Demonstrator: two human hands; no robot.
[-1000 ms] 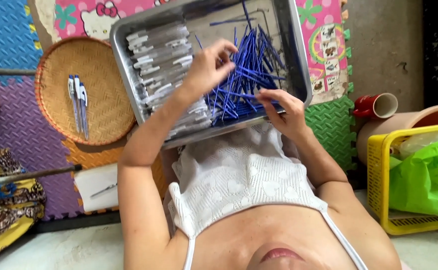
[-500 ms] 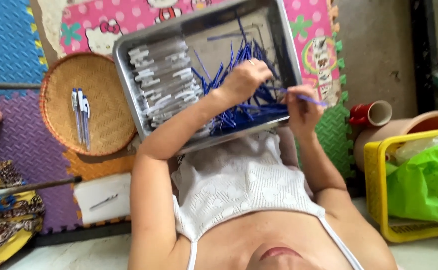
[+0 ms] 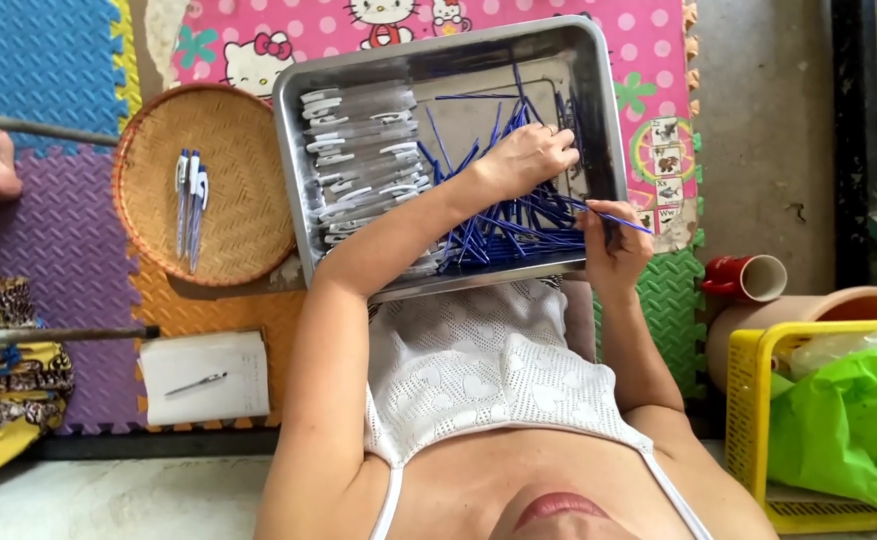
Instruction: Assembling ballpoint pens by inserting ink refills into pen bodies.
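A blue refill (image 3: 608, 214) is pinched in the right hand (image 3: 613, 245), axis slanting right of the tray (image 3: 598, 110); the left hand (image 3: 523, 160) is nearer the refill pile (image 3: 503, 225), its grip loosely curled on strands.

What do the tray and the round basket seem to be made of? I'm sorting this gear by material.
The tray looks like metal, probably stainless steel: silver-grey, with a dull sheen and a rolled rim. The round basket looks like woven bamboo or similar plant fibre: tan, matt, with a fine weave visible.

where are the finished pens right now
In the head view, three assembled pens lie side by side in the round woven basket at left, beside the metal tray where the left hand rests among blue refills.
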